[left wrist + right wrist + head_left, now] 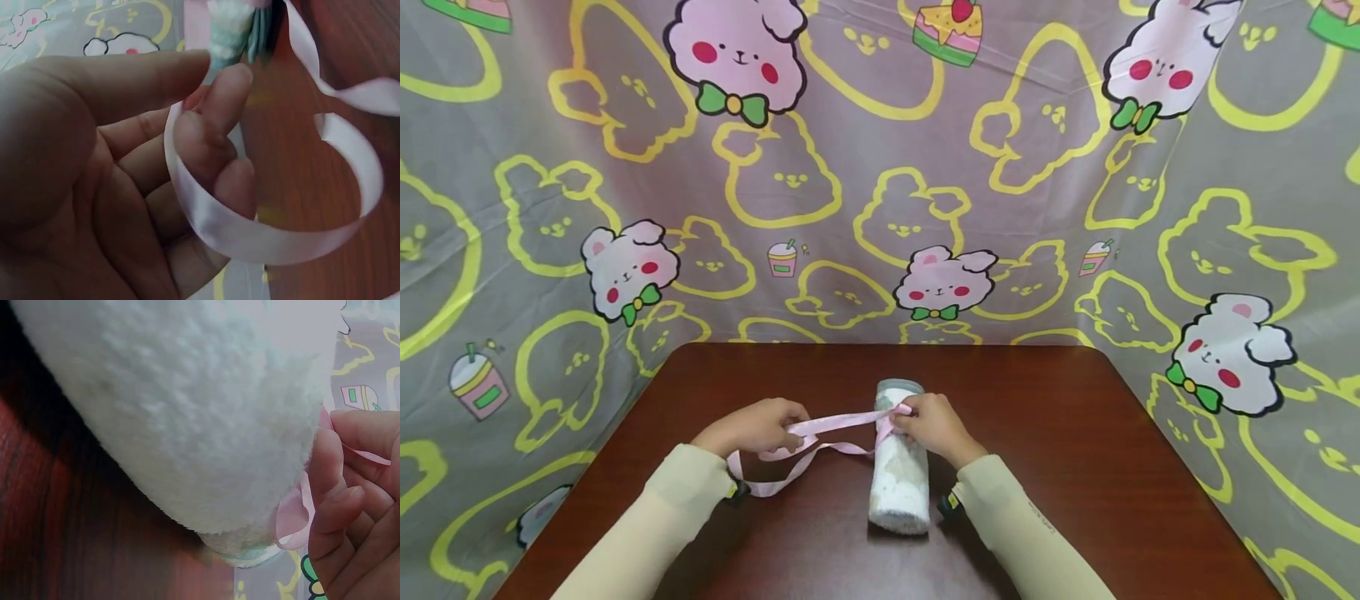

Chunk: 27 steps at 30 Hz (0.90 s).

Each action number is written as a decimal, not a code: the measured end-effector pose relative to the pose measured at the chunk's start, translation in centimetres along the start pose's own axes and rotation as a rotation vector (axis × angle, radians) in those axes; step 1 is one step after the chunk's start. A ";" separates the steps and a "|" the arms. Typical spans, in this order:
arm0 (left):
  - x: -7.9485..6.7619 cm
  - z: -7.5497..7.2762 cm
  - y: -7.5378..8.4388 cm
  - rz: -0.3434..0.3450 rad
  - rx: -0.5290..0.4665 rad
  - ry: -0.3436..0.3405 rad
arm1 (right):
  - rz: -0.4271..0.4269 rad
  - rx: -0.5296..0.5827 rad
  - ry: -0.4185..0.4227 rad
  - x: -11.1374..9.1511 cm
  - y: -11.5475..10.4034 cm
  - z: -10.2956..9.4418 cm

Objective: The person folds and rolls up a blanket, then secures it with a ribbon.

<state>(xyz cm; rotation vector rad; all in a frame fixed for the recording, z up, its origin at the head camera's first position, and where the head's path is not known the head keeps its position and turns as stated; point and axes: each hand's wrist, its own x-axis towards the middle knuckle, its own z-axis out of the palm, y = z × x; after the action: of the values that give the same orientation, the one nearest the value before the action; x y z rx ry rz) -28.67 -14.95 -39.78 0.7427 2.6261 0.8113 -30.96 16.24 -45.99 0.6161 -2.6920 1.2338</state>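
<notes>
A fluffy rolled towel (898,493), white with grey-green patches, lies lengthwise on the table. Pink satin ribbon (842,422) wraps around its upper part, and long lengths of it run left. My right hand (936,427) pinches the ribbon between thumb and forefinger against the roll's right side; a small ribbon loop (294,519) hangs by the fingers in the right wrist view. Left of the roll, my left hand (763,425) holds the ribbon between thumb and curled fingers. In the left wrist view, a ribbon tail (275,245) curves below those fingertips to a cut end.
The dark red-brown table (1060,500) has rounded far corners. Around it hangs a grey cloth (850,150) printed with yellow outlines and white rabbits, close behind the far edge and along both sides. A slack ribbon loop droops near the left wrist.
</notes>
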 end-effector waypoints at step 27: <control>-8.6 -5.5 -4.6 -0.204 -0.144 0.065 | 0.020 0.010 -0.024 0.2 -0.3 -0.1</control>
<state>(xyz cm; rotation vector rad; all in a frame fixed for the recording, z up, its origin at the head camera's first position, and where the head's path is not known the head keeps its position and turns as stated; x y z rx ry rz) -25.70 -25.41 -37.04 0.4085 2.6110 0.9650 -30.99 16.10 -45.68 0.6111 -2.7197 1.2529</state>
